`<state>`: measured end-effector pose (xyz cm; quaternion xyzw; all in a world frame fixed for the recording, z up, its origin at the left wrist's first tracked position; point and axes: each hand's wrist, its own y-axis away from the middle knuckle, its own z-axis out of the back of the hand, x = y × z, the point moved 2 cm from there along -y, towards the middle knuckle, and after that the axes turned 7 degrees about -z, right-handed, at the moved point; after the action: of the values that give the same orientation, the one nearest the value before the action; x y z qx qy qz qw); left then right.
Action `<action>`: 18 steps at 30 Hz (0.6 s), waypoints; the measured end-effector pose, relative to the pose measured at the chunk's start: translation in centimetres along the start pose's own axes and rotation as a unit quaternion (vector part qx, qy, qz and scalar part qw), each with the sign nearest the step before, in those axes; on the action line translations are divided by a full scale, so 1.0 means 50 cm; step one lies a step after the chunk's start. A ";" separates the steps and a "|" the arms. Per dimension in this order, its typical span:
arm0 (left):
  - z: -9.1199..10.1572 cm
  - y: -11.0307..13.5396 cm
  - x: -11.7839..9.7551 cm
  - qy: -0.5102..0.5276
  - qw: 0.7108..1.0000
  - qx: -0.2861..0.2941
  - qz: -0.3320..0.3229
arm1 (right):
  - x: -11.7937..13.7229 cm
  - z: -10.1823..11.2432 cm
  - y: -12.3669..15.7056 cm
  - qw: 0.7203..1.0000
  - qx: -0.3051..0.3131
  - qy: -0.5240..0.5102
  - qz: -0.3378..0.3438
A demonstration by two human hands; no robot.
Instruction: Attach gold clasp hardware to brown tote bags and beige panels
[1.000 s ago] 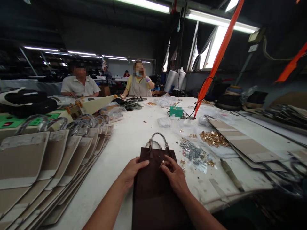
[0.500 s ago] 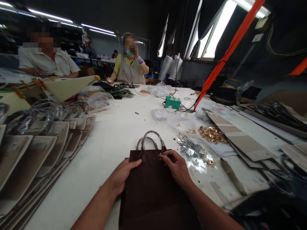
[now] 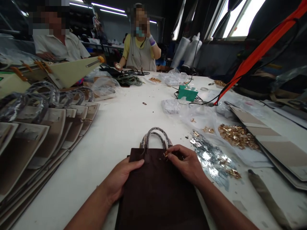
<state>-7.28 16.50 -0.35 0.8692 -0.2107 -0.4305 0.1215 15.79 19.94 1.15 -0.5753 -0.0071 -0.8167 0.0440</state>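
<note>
A dark brown handbag panel [image 3: 160,191] with wrapped loop handles [image 3: 157,131] lies in front of me on the white table. My left hand [image 3: 127,174] grips its upper left edge, thumb on the front face and the fingers hidden behind. Near the base of the right handle, my right hand [image 3: 183,161] pinches a small gold metal fitting [image 3: 166,154] between thumb and forefinger, against the panel's face. The fitting's exact shape is too small to make out.
Stacked bag panels with handles [image 3: 55,127] stand at the left. To the right lie silver metal plates [image 3: 211,159], gold fittings [image 3: 236,135], a green box [image 3: 187,92], a wrapped tool [image 3: 266,195] and flat panels [image 3: 271,137]. An orange strip [image 3: 259,54] hangs above. Two people sit opposite.
The camera view has tilted down and shifted left. My left hand keeps its grip on the panel; my right hand stays at the same spot with the gold fitting, its fingers slightly shifted.
</note>
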 end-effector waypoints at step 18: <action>-0.004 -0.005 0.004 -0.017 1.000 0.010 0.004 | -0.015 -0.012 -0.002 0.984 0.032 0.041 0.168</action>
<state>-6.94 16.66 -0.46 0.8623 -0.2205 -0.4422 0.1110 15.46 20.04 0.25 -0.5323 0.0651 -0.8202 0.1992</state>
